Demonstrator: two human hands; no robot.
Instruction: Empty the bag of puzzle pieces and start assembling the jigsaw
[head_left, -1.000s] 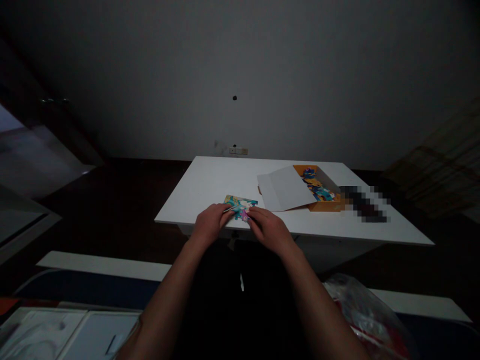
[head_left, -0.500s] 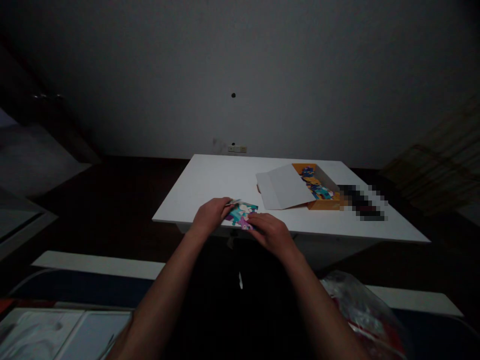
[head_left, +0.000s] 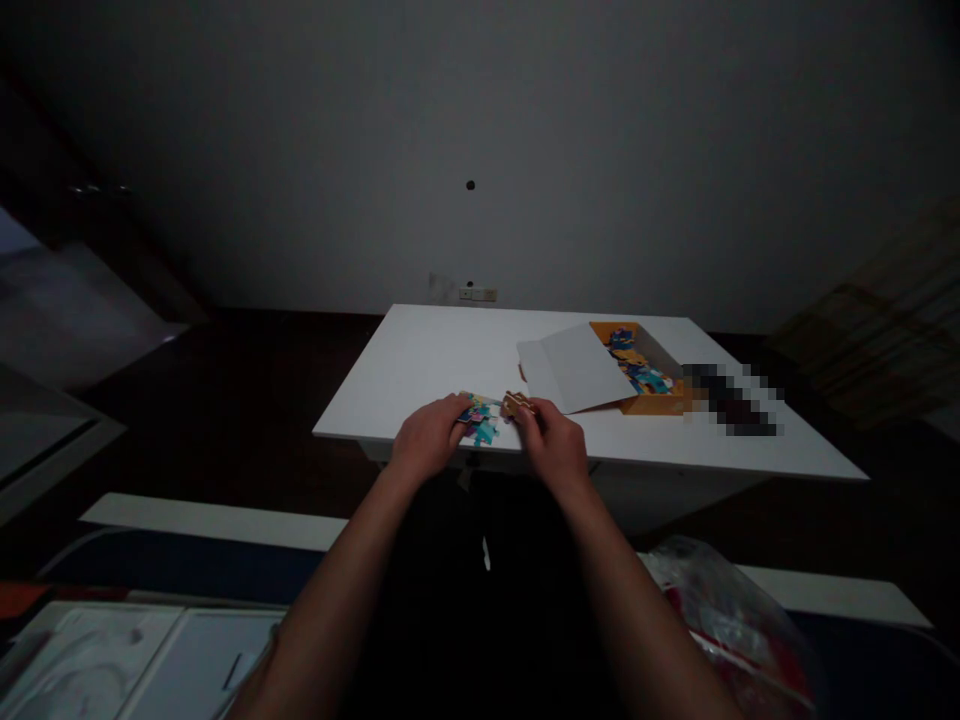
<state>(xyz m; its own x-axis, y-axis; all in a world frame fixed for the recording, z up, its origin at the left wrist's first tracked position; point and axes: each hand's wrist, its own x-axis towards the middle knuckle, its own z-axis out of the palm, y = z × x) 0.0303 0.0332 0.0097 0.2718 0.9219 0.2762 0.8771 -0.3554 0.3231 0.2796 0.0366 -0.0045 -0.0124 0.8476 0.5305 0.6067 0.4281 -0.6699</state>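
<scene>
Jigsaw pieces are in both hands at the near edge of a long white table; I cannot tell whether they rest on it or are lifted just above. Toward the table's right side sits an orange box, its white flap folded out to the left, with loose pieces inside. The left hand grasps an overlapping group, mostly teal, purple and white, by its left side. The right hand pinches a brown piece just beside that group.

In my judgement, the step is keeping the brown piece apart while the group is held. A light, steady left pinch should stop the layers slipping over the edge; the right does best holding the border, leaving the knobs free and unbent.

The group fans rightward from the left hand, a teal piece angling nearer the table edge; overlap hides any single long axis. The brown piece's long axis seems to run roughly left to right, its free end leftward.
</scene>
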